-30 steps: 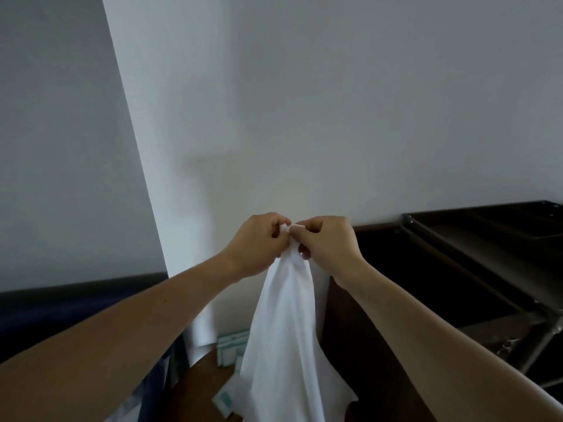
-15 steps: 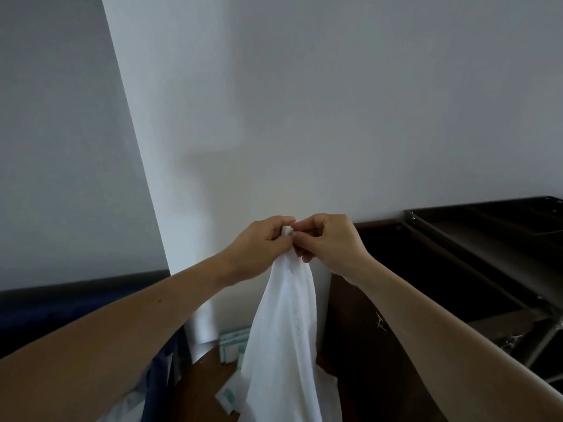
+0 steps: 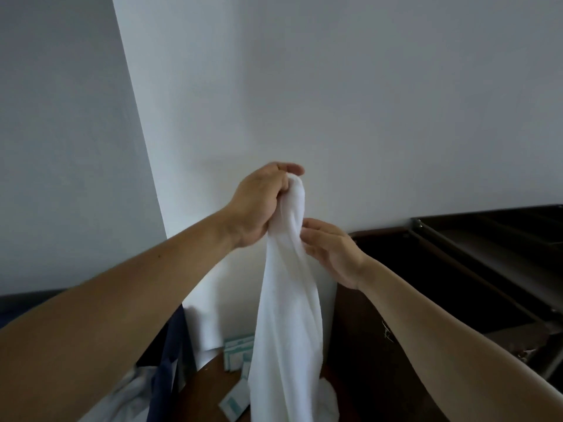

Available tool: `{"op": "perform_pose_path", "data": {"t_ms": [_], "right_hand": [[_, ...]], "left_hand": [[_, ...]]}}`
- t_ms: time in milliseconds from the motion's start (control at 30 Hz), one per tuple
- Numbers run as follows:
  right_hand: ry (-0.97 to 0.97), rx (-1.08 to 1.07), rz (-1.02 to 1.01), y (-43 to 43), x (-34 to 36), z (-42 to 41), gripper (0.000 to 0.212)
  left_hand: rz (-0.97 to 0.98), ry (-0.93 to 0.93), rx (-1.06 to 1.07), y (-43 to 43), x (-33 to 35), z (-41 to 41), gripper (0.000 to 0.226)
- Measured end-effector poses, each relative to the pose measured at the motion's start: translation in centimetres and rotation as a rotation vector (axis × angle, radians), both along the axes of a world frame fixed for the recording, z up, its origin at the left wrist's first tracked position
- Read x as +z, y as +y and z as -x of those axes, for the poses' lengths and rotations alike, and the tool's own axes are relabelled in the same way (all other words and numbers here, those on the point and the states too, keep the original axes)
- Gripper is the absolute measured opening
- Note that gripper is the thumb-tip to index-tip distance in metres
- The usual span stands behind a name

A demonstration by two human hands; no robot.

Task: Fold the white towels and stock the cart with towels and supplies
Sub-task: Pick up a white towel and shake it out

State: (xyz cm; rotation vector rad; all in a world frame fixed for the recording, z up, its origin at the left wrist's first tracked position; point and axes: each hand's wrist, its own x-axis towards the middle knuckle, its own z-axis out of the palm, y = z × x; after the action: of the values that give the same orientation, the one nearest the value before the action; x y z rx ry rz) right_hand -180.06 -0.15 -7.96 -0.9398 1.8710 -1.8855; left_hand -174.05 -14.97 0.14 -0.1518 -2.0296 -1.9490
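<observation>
Small packets (image 3: 234,405) lie on the brown desk (image 3: 210,388) under the hanging white towel (image 3: 289,315). The left hand (image 3: 262,205) grasps its bunched top. The right hand (image 3: 333,254) touches its side just below; whether it pinches, I cannot tell. The dark cart (image 3: 487,239) stands beyond, right.

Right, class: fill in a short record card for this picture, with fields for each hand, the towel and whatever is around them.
left hand: raised, grips the top of the towel
right hand: lower, fingertips at the towel's right side; whether they pinch it is unclear
white towel: unfolded, hangs bunched from the left hand
cart: dark shelves at the right
packets: white and teal, on the brown surface below
wall: plain white, behind the hands
</observation>
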Motion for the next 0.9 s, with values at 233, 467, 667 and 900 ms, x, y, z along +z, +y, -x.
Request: {"op": "perform_pose_path", "data": {"t_ms": [233, 467, 667, 900], "right_hand": [[0.207, -0.362, 0.228, -0.5, 7.0, 0.2, 0.013], [0.363, -0.477, 0.113, -1.9, 6.7, 0.1, 0.012], [0.411, -0.601, 0.17, -3.2, 7.0, 0.1, 0.014], [0.316, -0.632, 0.09, -3.3, 6.1, 1.4, 0.01]], "left_hand": [[0.594, 0.228, 0.289, -4.0, 4.5, 1.1, 0.023], [0.478, 0.164, 0.345, -5.6, 3.9, 1.5, 0.024], [0.083, 0.144, 0.311, -4.0, 2.5, 0.5, 0.035], [0.159, 0.05, 0.006, -4.0, -2.3, -0.1, 0.056]]}}
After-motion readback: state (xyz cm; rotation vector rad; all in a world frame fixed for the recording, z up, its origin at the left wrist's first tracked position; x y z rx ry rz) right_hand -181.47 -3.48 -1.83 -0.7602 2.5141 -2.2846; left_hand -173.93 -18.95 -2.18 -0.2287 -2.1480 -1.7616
